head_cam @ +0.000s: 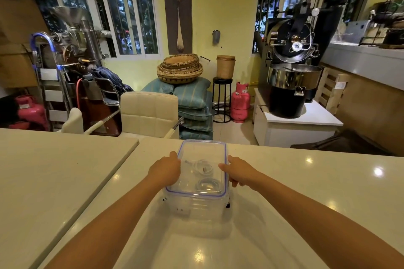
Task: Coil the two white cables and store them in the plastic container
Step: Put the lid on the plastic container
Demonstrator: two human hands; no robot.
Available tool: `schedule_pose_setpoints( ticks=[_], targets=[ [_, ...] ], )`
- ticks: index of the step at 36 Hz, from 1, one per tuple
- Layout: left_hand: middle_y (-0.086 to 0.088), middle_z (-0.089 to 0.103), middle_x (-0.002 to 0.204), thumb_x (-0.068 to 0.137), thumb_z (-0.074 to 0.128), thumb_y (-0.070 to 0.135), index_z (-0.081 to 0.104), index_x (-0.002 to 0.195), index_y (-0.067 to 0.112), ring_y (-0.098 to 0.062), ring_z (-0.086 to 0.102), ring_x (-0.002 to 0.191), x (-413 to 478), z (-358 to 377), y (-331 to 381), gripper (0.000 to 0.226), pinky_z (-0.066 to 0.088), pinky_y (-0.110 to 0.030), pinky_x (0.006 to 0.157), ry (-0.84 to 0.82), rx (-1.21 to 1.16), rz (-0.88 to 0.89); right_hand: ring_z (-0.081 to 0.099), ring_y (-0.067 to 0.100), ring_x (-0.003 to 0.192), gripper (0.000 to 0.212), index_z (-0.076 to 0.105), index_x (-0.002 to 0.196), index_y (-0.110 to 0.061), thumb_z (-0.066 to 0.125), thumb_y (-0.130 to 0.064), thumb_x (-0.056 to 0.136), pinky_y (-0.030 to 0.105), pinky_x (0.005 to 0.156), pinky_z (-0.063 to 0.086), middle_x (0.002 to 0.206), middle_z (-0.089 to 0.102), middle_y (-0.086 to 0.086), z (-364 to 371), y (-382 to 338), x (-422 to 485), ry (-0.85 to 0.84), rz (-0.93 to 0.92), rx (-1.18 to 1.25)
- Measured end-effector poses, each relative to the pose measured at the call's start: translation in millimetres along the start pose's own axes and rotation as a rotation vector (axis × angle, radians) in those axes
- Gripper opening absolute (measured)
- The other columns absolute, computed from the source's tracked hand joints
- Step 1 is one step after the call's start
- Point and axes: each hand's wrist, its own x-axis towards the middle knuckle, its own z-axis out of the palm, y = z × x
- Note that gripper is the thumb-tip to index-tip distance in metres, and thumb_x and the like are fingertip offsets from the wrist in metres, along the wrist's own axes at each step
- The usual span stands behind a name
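Note:
A clear plastic container [197, 205] with a blue-rimmed lid [202, 144] stands on the white counter in front of me. Two coiled white cables lie inside it, one [204, 167] farther back and one [207, 184] nearer to me, both seen through the lid. My left hand [165, 169] grips the lid's left edge with curled fingers. My right hand [239, 172] holds the right edge, thumb on top of the lid and fingers curled down its side.
The white counter [284, 192] spreads wide to the right and toward me. A second white tabletop [54, 170] adjoins on the left, with a seam between. A cream chair [148, 113] stands just beyond the far edge.

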Motion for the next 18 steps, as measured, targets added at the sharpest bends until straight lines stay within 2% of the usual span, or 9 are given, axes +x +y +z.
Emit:
schedule_pose_setpoints(
  ticks=[4, 8, 12, 15, 18],
  targets=[
    [-0.018, 0.058, 0.115, 0.097, 0.031, 0.019, 0.036, 0.119, 0.005, -0.027, 0.052, 0.082, 1.3, -0.4, -1.3, 0.027, 0.044, -0.035, 0.073, -0.004, -0.053, -0.016, 0.046, 0.01, 0.055, 0.039, 0.038, 0.124, -0.008, 0.036, -0.034, 0.095, 0.018, 0.047, 0.037, 0.07, 0.047, 0.0, 0.4, -0.6, 0.4, -0.001, 0.004, -0.025],
    [-0.019, 0.059, 0.113, 0.098, 0.027, 0.022, 0.036, 0.118, 0.005, -0.025, 0.047, 0.079, 1.2, 0.6, -2.3, 0.028, 0.039, -0.032, 0.068, -0.002, -0.078, -0.021, 0.046, 0.01, 0.057, 0.039, 0.037, 0.124, -0.009, 0.037, -0.034, 0.095, 0.018, 0.048, 0.037, 0.072, 0.047, 0.0, 0.7, -0.3, -1.1, -0.006, 0.0, -0.004],
    [-0.018, 0.059, 0.113, 0.098, 0.026, 0.024, 0.036, 0.119, 0.007, -0.023, 0.048, 0.079, -0.6, -0.5, -1.7, 0.028, 0.042, -0.033, 0.071, -0.004, -0.096, -0.032, 0.047, 0.01, 0.058, 0.039, 0.038, 0.124, -0.008, 0.036, -0.035, 0.095, 0.019, 0.051, 0.039, 0.089, 0.052, 0.006, 0.4, -0.4, -3.3, -0.008, -0.008, 0.005],
    [-0.016, 0.058, 0.116, 0.099, 0.023, 0.028, 0.037, 0.119, 0.007, -0.023, 0.048, 0.082, -1.7, -1.7, -1.9, 0.032, 0.04, -0.032, 0.072, -0.012, -0.125, -0.05, 0.047, 0.01, 0.058, 0.039, 0.038, 0.124, -0.008, 0.035, -0.035, 0.095, 0.02, 0.052, 0.039, 0.082, 0.051, 0.003, -0.8, -1.0, -5.0, -0.009, -0.01, 0.01],
    [-0.016, 0.057, 0.118, 0.099, 0.021, 0.031, 0.038, 0.117, 0.006, -0.025, 0.051, 0.087, -2.8, -3.2, -2.8, 0.035, 0.042, -0.034, 0.076, -0.007, -0.141, -0.05, 0.046, 0.01, 0.058, 0.039, 0.037, 0.125, -0.009, 0.033, -0.034, 0.096, 0.019, 0.052, 0.039, 0.09, 0.051, 0.006, -2.3, -1.0, -6.9, -0.011, -0.021, 0.008]
  ],
)
